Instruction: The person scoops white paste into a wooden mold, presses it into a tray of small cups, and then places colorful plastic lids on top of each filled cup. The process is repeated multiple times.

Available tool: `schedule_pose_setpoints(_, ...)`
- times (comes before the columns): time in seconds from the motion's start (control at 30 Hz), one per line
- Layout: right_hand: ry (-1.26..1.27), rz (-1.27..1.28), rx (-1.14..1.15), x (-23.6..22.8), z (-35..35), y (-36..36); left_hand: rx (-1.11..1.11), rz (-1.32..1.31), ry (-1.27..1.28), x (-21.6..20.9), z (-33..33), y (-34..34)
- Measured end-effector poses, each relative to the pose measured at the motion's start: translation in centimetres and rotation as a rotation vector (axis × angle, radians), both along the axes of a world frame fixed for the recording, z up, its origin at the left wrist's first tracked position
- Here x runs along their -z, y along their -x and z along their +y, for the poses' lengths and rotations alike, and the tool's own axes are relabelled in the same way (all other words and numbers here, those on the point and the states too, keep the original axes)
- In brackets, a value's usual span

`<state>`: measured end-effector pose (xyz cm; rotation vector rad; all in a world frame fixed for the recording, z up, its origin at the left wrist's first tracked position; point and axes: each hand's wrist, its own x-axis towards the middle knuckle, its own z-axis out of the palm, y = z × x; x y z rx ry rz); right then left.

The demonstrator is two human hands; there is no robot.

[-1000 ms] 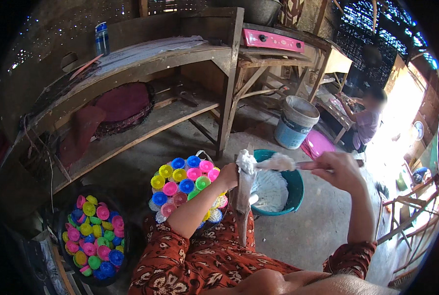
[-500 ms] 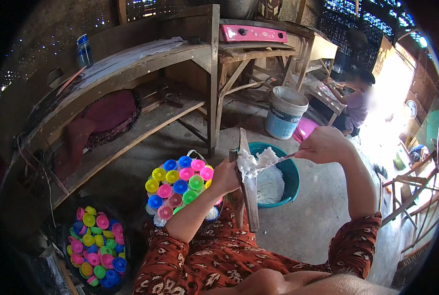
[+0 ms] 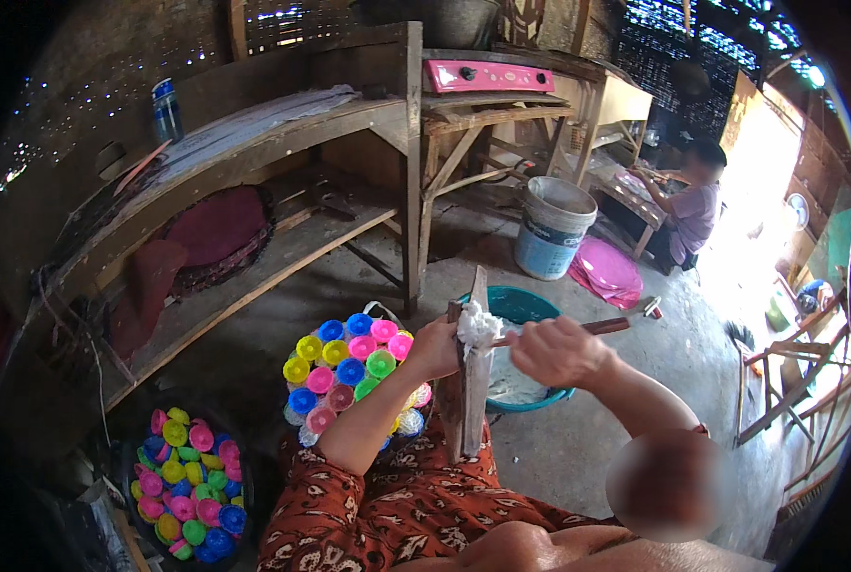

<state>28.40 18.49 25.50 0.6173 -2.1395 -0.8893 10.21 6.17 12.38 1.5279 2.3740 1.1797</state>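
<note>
My left hand is closed around the upper part of a narrow wooden board, which stands upright above my lap. A lump of thick white paste clings near the board's top. My right hand grips a spatula-like tool by its reddish-brown handle; its working end meets the paste and is mostly hidden. Behind the board is a teal basin with more white paste inside. Under my left forearm, small coloured plastic cups stand in a round cluster, some of them holding white stuff.
At lower left, a dark tub is heaped with coloured cups. A wooden shelf bench runs along the left. Beyond the basin are a bucket and pink round sheets. Another person sits at a low table, back right.
My right hand has come left and down toward the board, and the tool's handle now sticks out to the right. The spread paste is now a rounder lump. The board stands more upright.
</note>
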Motion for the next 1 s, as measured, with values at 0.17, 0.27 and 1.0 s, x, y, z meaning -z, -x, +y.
schedule_pose_setpoints(0.17, 0.227, -0.004, 0.180, -1.9, 2.4, -3.7, -0.024, -0.118, 0.017, 0.5, 0.3, 2.6)
schedule_pose_setpoints(0.27, 0.640, 0.122, 0.221, -1.5, 3.2, -4.8, 0.021, -0.492, -0.296, 0.4, 0.7, 3.3)
schedule_pose_setpoints(1.0, 0.974, 0.185, 0.232, 7.1, 1.5, 1.6, -0.106, -0.158, -0.392, 3.2, 4.8, 3.6)
